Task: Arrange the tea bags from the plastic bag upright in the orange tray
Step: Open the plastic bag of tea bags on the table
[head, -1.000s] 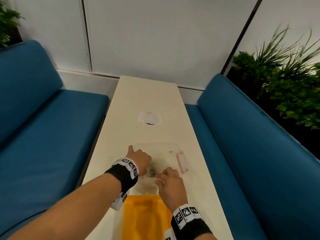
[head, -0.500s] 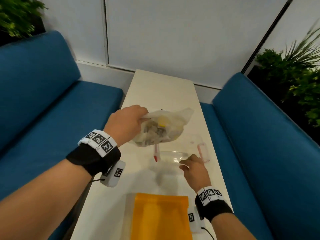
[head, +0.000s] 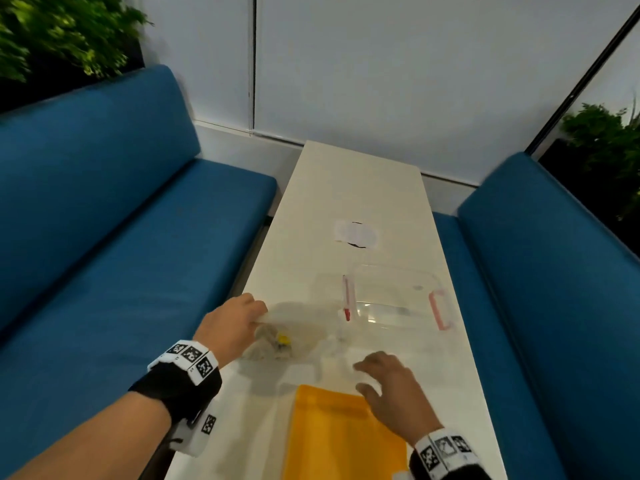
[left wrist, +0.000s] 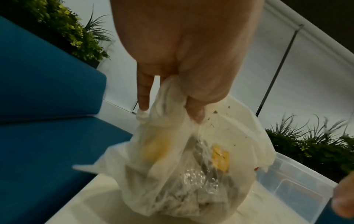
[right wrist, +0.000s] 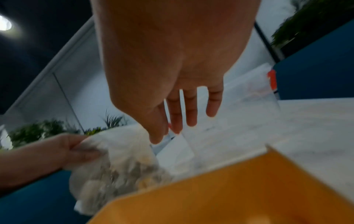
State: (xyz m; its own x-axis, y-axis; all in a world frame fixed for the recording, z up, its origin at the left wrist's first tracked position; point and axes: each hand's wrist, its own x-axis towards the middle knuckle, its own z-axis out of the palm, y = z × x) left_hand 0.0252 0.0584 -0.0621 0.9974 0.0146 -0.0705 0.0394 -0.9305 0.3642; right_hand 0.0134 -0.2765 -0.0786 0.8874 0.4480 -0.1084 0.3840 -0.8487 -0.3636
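Observation:
My left hand [head: 235,323] [left wrist: 172,97] pinches the gathered top of a thin plastic bag [head: 298,336] [left wrist: 184,169] [right wrist: 118,163] holding tea bags with yellow tags [left wrist: 220,157]. The bag rests on the white table [head: 356,188], just left of centre. The orange tray [head: 339,434] [right wrist: 239,191] sits at the near edge and looks bare inside. My right hand [head: 384,386] [right wrist: 184,118] hovers over the tray's far rim, fingers straight and spread, holding nothing, close to the bag's right side.
A clear plastic box [head: 394,299] [left wrist: 298,186] with red clips stands behind the bag, to the right. A white paper patch [head: 356,233] lies farther back. Blue benches [head: 121,237] flank the narrow table, with plants [head: 59,32] behind them.
My left hand brought the bag down from in the air to the table, nearer the tray. My right hand left the clear box and moved back over the tray.

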